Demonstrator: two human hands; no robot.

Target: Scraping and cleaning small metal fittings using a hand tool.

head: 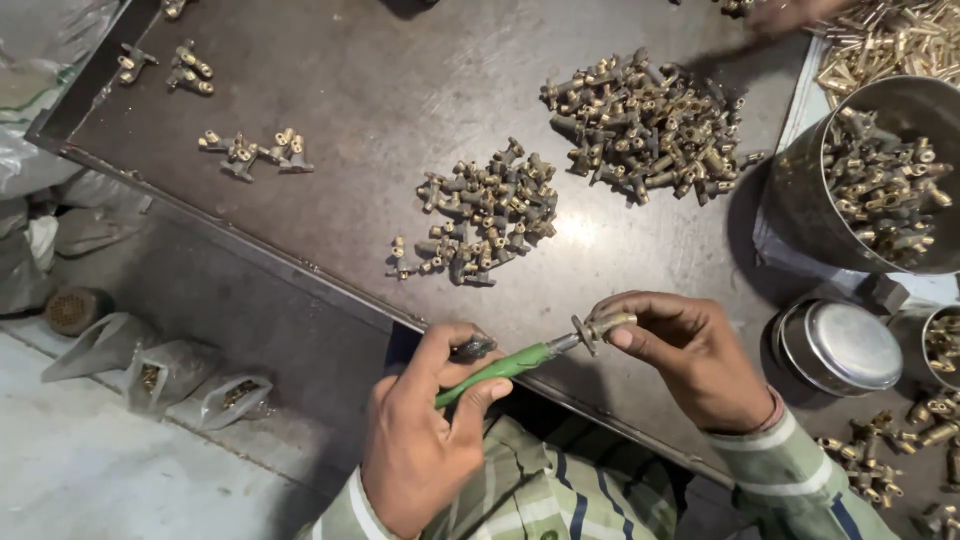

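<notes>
A steel bucket (pixel 800 190) at the right of the counter (pixel 380 90) is heaped with brass fittings; a small tin (pixel 925 345) below it also holds a few, though it is cut by the edge; a shut round tin (pixel 840 345) is seen between them, its contents hidden; three plastic bags (pixel 165 370) on the floor (pixel 90 470) hold small brass bits.

A brass fitting (pixel 603 325) is pinched in the fingers of the right hand (pixel 690 355), just above the counter's near edge; it is short, dull gold, with a flanged end; the tip of a green-handled tool (pixel 500 368) is set against it; the handle is gripped in the closed fingers of the left hand (pixel 425 430).

Two piles of fittings, a smaller pile (pixel 485 215) and a larger pile (pixel 650 125), are laid well apart from the hands; loose fittings (pixel 255 150) are scattered at the left; more loose ones (pixel 880 450) are just beside the right sleeve (pixel 790 460).
</notes>
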